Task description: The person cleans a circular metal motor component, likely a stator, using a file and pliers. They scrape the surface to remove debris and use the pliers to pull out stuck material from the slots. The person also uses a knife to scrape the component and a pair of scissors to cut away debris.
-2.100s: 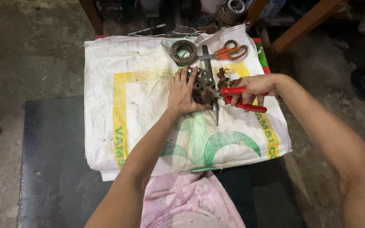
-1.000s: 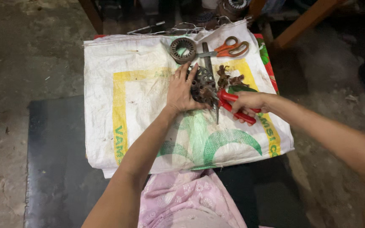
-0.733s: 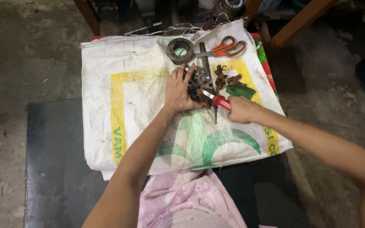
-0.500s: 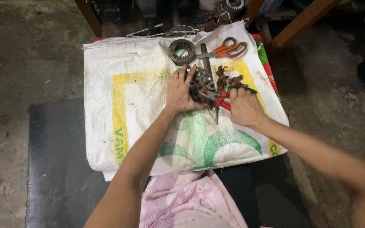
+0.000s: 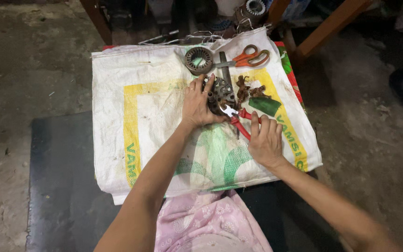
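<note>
While gripped, red pliers point(image 5: 241, 122) amid clutter, sack point(image 5: 117, 116) edges distant.

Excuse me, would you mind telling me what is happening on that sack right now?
A person is working over a white woven sack spread on a low surface. The left hand steadies a round, dark metal part, while the right hand grips red-handled pliers whose nose points at that part. Beyond them lie another ring-shaped metal part, orange-handled scissors, brownish wire scraps and a green piece.
</note>
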